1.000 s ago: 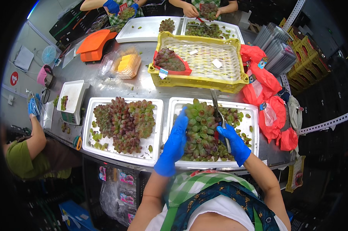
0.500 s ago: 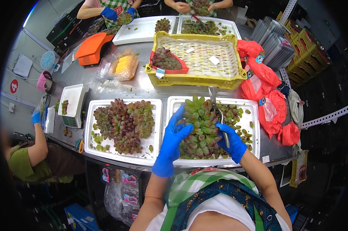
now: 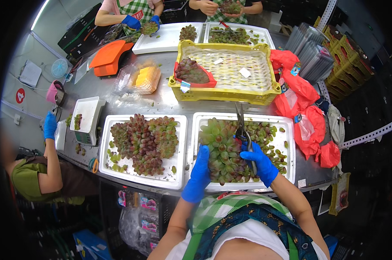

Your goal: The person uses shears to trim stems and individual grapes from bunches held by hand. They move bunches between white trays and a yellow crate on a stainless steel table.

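A large bunch of green-red grapes [image 3: 225,149] is held over the right-hand white foam tray [image 3: 290,162]. My blue-gloved left hand [image 3: 199,171] is closed against the bunch's left side, its fingertips partly hidden behind the grapes. In my gloved right hand [image 3: 261,162] is a pair of trimming snips [image 3: 244,125], blades pointing away from me. That hand is right beside the bunch's right side. Loose grapes [image 3: 267,136] lie in the tray under and beside the bunch. Several reddish bunches [image 3: 144,141] rest in the left foam tray [image 3: 181,151].
Beyond the trays stands a yellow crate [image 3: 222,96] holding a red-wrapped bunch. Red bags [image 3: 308,125] line the right edge. A scale [image 3: 85,117], clear containers [image 3: 139,80] and an orange scale [image 3: 109,58] are on the left. Co-workers are across the table and at left.
The bunch has tilted and shifted left and down. My left hand has lowered from its upper left side. The snips stay in my right hand. The left co-worker's hand has risen.
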A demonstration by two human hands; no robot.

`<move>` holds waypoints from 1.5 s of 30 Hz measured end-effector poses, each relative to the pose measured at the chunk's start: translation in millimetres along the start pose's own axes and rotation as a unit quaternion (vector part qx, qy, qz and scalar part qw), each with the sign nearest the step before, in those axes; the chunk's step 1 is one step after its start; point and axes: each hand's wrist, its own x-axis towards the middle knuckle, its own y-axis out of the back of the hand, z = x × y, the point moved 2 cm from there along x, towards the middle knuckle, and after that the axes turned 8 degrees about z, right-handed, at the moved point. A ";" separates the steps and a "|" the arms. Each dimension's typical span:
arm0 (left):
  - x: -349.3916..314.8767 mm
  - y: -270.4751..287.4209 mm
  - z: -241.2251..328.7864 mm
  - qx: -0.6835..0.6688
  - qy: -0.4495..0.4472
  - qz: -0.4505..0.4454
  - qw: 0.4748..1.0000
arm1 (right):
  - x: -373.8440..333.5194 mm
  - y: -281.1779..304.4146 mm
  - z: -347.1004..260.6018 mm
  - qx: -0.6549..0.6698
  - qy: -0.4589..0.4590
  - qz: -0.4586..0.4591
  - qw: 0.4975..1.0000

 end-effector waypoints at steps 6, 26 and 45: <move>0.9 -7.3 0.5 0.107 -0.146 -0.027 0.983 | -6.8 -2.5 -6.9 -0.025 0.022 -0.012 0.999; -5.4 -23.0 10.8 0.137 0.018 0.050 0.989 | 2.5 30.3 35.4 0.131 -0.210 0.104 0.963; 38.8 44.5 11.8 -0.293 -0.077 -0.144 0.942 | 20.6 -23.4 -10.0 0.131 -0.072 -0.132 0.980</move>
